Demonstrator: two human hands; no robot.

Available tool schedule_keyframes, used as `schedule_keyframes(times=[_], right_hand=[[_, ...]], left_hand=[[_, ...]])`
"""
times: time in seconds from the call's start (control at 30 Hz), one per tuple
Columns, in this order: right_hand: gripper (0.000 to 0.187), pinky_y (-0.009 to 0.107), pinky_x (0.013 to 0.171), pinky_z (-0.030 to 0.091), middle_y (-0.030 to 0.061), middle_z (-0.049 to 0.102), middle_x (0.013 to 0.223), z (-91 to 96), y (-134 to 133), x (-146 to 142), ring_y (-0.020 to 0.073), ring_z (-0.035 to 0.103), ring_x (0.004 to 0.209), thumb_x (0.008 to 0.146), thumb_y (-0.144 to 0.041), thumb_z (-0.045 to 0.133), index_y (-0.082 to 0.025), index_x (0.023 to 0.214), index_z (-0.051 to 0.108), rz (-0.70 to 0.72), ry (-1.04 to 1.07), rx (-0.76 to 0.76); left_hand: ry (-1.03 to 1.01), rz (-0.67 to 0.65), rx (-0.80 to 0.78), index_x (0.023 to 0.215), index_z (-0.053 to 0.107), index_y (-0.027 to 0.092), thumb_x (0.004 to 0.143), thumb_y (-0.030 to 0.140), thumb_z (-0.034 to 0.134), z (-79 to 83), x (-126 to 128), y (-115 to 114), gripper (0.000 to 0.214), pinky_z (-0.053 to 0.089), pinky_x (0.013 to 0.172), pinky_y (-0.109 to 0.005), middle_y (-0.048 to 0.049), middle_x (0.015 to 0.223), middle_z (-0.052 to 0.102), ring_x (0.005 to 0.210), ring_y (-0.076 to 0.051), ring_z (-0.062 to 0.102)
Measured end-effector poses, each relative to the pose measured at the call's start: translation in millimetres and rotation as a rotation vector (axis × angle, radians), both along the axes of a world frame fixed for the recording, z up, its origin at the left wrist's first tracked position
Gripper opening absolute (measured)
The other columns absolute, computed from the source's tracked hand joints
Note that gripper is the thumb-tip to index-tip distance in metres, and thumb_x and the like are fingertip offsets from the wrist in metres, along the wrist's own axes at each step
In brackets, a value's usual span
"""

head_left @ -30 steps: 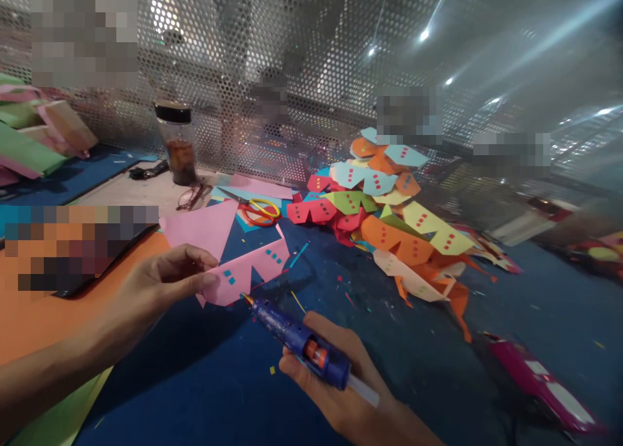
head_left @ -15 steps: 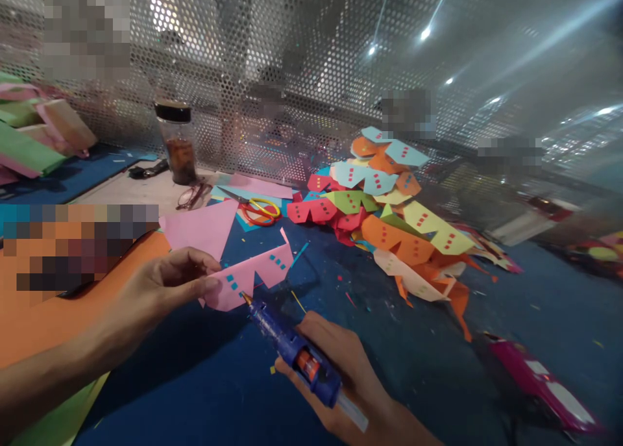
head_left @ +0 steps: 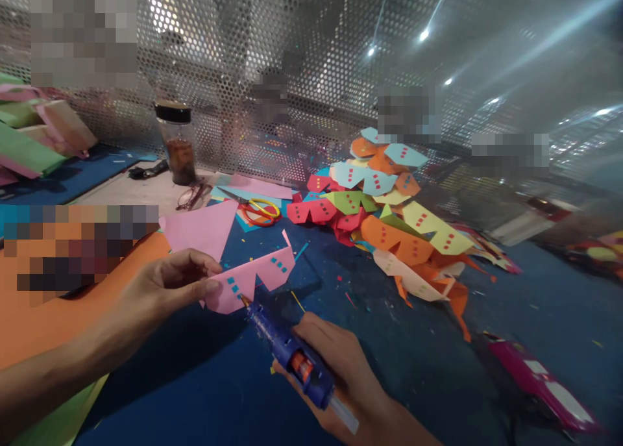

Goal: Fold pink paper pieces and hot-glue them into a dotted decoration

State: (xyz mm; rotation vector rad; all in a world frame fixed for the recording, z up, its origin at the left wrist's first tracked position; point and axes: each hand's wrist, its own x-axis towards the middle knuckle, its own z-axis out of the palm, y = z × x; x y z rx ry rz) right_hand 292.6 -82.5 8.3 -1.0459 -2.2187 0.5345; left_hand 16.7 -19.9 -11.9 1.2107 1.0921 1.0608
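My left hand (head_left: 163, 290) pinches the left end of a pink zigzag paper cutout (head_left: 253, 277) dotted with small blue squares, holding it just above the dark blue table (head_left: 204, 381). My right hand (head_left: 341, 374) grips a blue glue gun (head_left: 287, 352) with an orange trigger. Its nozzle touches the cutout's lower edge near my left thumb.
A heap of coloured paper cutouts (head_left: 389, 219) lies at centre right. Red-and-yellow scissors (head_left: 256, 210), glasses (head_left: 191, 196) and a dark-lidded jar (head_left: 176, 142) sit near the perforated metal wall (head_left: 311, 76). Orange paper (head_left: 29, 322) covers the left. A magenta object (head_left: 535, 381) lies lower right.
The glue gun has slid down and left in my right hand, its nozzle staying at the cutout's lower edge. The cutout's right end has risen slightly.
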Motion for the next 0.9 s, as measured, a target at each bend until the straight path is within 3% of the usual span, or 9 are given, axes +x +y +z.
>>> schedule_keyframes(times=[0.33,0.47,0.6,0.77,0.9], right_hand=[[0.015,0.027,0.065,0.043,0.0007,0.066,0.085,-0.9,2.9,1.7,0.0143,0.059,0.072,0.084,-0.012,0.061,-0.022,0.093,0.057,0.025,-0.037,-0.075],[0.012,0.027,0.061,0.043,0.0003,0.065,0.081,-2.7,2.7,0.6,0.0147,0.059,0.067,0.084,-0.015,0.062,-0.023,0.091,0.056,0.019,-0.032,-0.052],[0.016,0.032,0.068,0.047,0.0038,0.068,0.087,-0.6,0.2,0.7,0.019,0.062,0.076,0.085,-0.016,0.06,-0.026,0.098,0.058,-0.03,-0.014,-0.009],[0.012,0.028,0.06,0.043,-0.0004,0.064,0.08,-3.0,1.5,2.3,0.0152,0.059,0.067,0.086,-0.016,0.063,-0.024,0.09,0.055,0.006,-0.053,-0.029],[0.014,0.03,0.066,0.047,0.0024,0.067,0.085,-3.0,0.5,2.2,0.0179,0.062,0.074,0.086,-0.016,0.062,-0.025,0.096,0.057,-0.028,-0.034,0.005]], left_hand=[[0.008,-0.012,-0.01,0.091,0.07,0.023,0.079,0.039,0.082,-1.0,-0.5,-0.6,0.023,0.049,0.064,-0.022,0.0005,0.079,0.069,0.071,-0.014,0.065],[0.008,-0.013,-0.007,0.09,0.07,0.023,0.078,0.04,0.082,0.0,-0.3,-1.0,0.024,0.049,0.064,-0.022,0.0004,0.079,0.07,0.071,-0.014,0.064],[0.019,-0.008,-0.012,0.09,0.07,0.024,0.078,0.04,0.082,0.7,-1.3,-1.4,0.023,0.049,0.064,-0.022,0.0011,0.075,0.069,0.069,-0.013,0.063],[0.012,0.012,-0.005,0.09,0.071,0.023,0.077,0.04,0.082,0.8,-2.2,-0.7,0.024,0.05,0.062,-0.023,-0.0002,0.077,0.068,0.068,-0.014,0.063],[0.001,0.01,-0.005,0.089,0.071,0.023,0.077,0.041,0.082,0.8,-1.8,-0.4,0.024,0.049,0.062,-0.023,-0.0002,0.077,0.068,0.068,-0.014,0.062]])
